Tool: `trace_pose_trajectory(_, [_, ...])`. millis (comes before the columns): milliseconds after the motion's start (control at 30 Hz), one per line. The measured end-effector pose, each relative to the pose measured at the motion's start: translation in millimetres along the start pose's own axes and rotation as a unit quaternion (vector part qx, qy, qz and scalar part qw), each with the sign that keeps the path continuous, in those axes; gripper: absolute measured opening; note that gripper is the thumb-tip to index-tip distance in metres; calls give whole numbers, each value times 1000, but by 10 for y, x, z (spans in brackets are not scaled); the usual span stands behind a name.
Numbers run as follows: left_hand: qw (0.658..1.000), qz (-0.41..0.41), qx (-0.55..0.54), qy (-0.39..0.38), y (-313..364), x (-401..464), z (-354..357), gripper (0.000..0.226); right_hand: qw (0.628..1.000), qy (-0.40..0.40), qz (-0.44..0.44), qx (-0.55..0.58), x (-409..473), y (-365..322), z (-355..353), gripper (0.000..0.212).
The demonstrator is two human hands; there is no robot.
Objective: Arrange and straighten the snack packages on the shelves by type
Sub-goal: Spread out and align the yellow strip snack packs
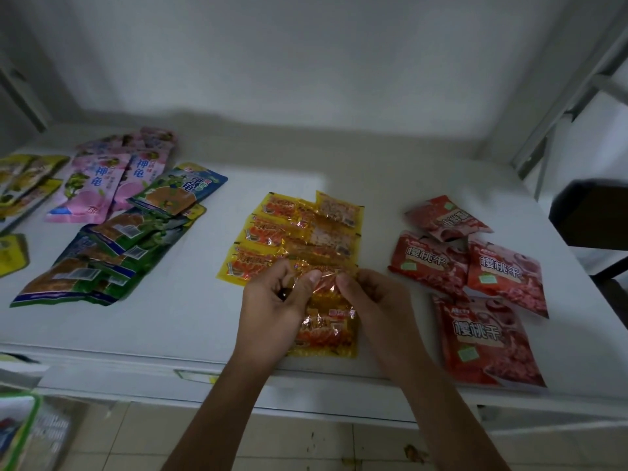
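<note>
At front edge of white shelf, just before yellow-orange stack: left hand and right hand both pinch top of one yellow-orange packet. Step: squaring this type. Next: lay packet flush onto stack, edges aligned. Red packets right of stack, green packets left.

White flat shelf board spans the frame, its front edge along the lower part. On it, far left: yellow foil snack packs; upper left: pink plastic packs; left of centre: overlapping green-and-blue packs; centre: stack of yellow-orange crinkly wrappers, one more near the front edge; right: four red pouches, loosely overlapping
</note>
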State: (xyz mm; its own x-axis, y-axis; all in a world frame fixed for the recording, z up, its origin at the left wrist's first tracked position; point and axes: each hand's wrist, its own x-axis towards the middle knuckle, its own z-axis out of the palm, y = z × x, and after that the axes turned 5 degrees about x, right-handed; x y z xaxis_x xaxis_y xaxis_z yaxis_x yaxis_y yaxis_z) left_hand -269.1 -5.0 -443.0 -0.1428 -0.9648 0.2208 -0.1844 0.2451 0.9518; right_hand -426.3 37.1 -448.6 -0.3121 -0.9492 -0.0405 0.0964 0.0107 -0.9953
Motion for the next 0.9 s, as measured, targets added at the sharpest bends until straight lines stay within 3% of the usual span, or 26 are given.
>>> trace_pose_trajectory(133, [1000, -9, 11, -9, -12, -8, 1, 45, 999, 6, -9, -33, 15, 75, 8, 11])
trace_pose_trajectory(233, [999, -25, 22, -19, -34, -4, 9, 33, 999, 12, -22, -39, 15, 92, 13, 7])
trace_pose_trajectory(500, [1000, -9, 15, -22, -119, 21, -1, 36, 999, 25, -32, -29, -15, 49, 37, 33])
trace_pose_trajectory(600, [999, -22, 14, -28, -113, 9, 5, 11, 999, 15, -36, -17, -14, 70, 26, 24])
trace_pose_trajectory(700, [998, -39, 14, -37, -79, 4, 2, 21, 999, 11, -14, 48, 2, 59, 39, 20])
trace_pose_trajectory(767, [998, -38, 14, -57, -72, -9, -10, 14, 993, 16, 13, 113, 27, 25, 40, 26])
trace_pose_trajectory(900, [995, -15, 6, -98, -8, -48, 7, 40, 984, 37, 44, 167, 57, 16, -8, 40])
